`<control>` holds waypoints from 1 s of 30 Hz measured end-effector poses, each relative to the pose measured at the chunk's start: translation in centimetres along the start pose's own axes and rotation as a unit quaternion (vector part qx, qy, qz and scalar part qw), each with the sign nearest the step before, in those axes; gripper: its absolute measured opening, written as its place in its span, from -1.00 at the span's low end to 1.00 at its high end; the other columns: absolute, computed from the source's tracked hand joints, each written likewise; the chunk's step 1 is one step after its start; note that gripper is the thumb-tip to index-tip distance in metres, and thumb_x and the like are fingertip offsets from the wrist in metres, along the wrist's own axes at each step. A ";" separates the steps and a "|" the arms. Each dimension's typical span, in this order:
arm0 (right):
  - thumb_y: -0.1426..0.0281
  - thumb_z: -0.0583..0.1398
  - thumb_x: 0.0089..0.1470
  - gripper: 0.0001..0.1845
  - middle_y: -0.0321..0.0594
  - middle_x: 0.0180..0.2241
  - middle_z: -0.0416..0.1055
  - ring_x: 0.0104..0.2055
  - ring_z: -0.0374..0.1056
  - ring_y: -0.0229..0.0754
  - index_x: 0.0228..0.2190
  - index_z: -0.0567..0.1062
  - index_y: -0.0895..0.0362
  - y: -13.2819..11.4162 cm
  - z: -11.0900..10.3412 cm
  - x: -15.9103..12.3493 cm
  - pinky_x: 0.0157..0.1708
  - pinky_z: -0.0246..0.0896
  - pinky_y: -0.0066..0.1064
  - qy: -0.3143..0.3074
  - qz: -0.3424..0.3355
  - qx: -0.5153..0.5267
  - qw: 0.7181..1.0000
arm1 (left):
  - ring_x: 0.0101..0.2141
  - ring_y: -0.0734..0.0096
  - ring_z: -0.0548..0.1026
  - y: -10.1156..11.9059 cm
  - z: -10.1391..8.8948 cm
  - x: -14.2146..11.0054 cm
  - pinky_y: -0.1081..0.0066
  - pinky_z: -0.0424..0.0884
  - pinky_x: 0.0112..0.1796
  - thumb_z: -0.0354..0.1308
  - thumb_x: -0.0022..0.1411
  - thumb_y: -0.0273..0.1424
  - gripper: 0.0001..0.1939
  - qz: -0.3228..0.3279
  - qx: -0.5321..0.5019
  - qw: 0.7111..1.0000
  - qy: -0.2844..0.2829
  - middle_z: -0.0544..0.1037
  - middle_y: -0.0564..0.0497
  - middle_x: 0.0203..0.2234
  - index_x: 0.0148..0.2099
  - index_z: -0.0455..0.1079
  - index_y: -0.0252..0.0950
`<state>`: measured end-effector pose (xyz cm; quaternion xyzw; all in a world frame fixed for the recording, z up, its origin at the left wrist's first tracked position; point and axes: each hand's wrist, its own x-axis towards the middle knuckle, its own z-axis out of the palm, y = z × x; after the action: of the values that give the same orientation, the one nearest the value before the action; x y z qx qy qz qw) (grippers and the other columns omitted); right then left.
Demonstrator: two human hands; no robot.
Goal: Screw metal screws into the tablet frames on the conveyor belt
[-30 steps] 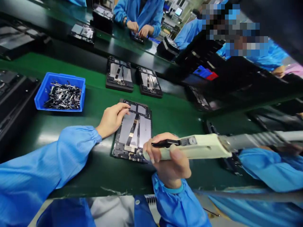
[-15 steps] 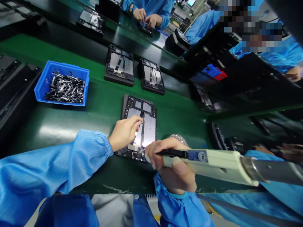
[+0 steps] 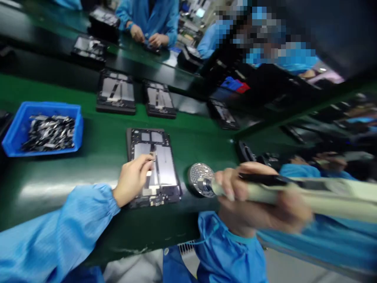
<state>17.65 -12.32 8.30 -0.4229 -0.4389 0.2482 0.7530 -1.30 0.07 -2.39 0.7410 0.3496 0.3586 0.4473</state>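
The opened tablet lies flat under the left fingers, silver-grey panels inside its black frame, small circuit parts along its near edge. The pale power tool, with a black lever, runs nearly level through the grasp of the right fingers. Just left of those fingers, its tip is at a round dish of small shiny pieces.

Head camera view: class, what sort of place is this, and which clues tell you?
Probably an electronics assembly or repair workshop: opened tablet-like devices lie on the green bench, small parts fill a blue bin, and people work in blue smocks.
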 end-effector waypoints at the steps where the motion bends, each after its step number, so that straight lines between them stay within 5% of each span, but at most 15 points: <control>1: 0.09 0.37 0.04 -0.66 -0.39 -0.78 0.21 -0.74 0.16 -0.27 -0.36 0.71 0.12 0.5 -0.9 0.6 -0.62 0.19 -0.36 0.037 -0.015 -0.003 0.999 | -0.37 0.32 0.62 0.1 -0.5 0.4 0.41 0.47 -0.29 0.06 0.40 -0.26 -0.76 -0.017 -0.013 1.000 -0.005 0.69 0.01 -0.38 -0.05 0.50 -0.22; 5: 0.05 0.39 0.01 -0.64 -0.44 -0.81 0.17 -0.77 0.12 -0.31 -0.51 0.61 0.09 3.7 -3.7 1.9 -0.67 0.17 -0.41 0.162 0.000 -0.026 0.987 | -0.49 0.36 0.51 0.1 -3.0 3.7 0.42 0.44 -0.40 0.15 0.33 -0.14 -0.70 -0.074 -0.022 0.997 0.027 0.71 -0.04 -0.33 -0.07 0.44 -0.25; 9: 0.02 0.45 -0.07 -0.59 -0.48 -0.80 0.19 -0.78 0.10 -0.34 -0.51 0.56 0.09 6.2 -4.4 1.9 -0.68 0.21 -0.41 0.219 0.033 -0.026 0.975 | -0.49 0.44 0.43 -0.1 -4.8 7.1 0.47 0.36 -0.44 0.26 0.19 -0.15 -0.69 -0.107 -0.007 0.991 0.082 0.67 -0.02 -0.29 -0.16 0.43 -0.26; 17: 0.05 0.46 -0.11 -0.57 -0.48 -0.79 0.24 -0.77 0.14 -0.34 -0.45 0.54 0.13 6.4 -4.1 1.6 -0.64 0.36 -0.39 0.200 0.108 -0.010 0.974 | -0.55 0.47 0.35 -0.6 -5.5 9.3 0.50 0.25 -0.53 0.31 -0.25 -0.01 -0.42 -0.195 0.054 0.966 0.159 0.57 0.08 -0.47 -0.19 0.62 -0.25; 30: 0.10 0.48 -0.17 -0.61 -0.45 -0.76 0.30 -0.76 0.17 -0.33 -0.51 0.50 0.09 6.1 -3.4 1.5 -0.68 0.27 -0.40 0.196 0.169 -0.002 0.966 | -0.52 0.54 0.41 -2.8 -6.4 9.7 0.61 0.31 -0.53 0.42 -0.29 -0.12 -0.50 -0.196 0.019 0.961 0.191 0.62 0.09 -0.41 -0.23 0.66 -0.21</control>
<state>21.31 -9.48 2.92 -0.5327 -0.2052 0.2833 0.7706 -2.42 11.80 -0.68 0.5837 0.5740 0.3920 0.4197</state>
